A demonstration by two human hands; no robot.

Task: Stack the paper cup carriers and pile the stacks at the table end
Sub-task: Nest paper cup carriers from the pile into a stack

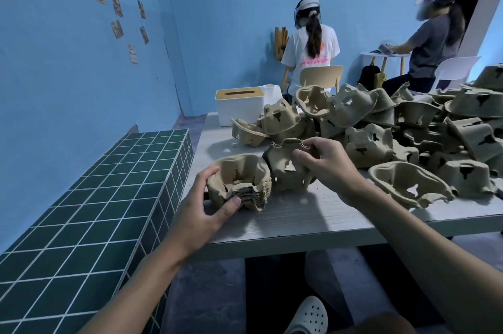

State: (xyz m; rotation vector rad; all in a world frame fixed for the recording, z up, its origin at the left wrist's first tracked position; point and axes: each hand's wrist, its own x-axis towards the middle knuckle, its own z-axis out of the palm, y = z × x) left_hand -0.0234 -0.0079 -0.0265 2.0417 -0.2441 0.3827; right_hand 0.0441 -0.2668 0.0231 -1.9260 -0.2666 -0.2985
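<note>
Pulp stack (239, 184) in curled left fingers (210, 173); right fingers (302, 157) pinch carrier (281, 170).

Left hand (201, 214) and right hand (326, 167) run back into bare forearms, unsleeved to the picture's edge. Below the near edge of the surface (285, 222) shows one foot in a white clog (309, 316) with round holes across its top

A stack of cup carriers (239, 184) sits near the front-left corner of the bench (299, 219), gripped by the left hand (201, 214). Touching its right side is a single carrier (283, 170), held by the right hand (324, 162). Behind and toward the right edge is a heap of loose carriers (408, 121) — and at the far-left corner, a tissue box (239, 108).
</note>
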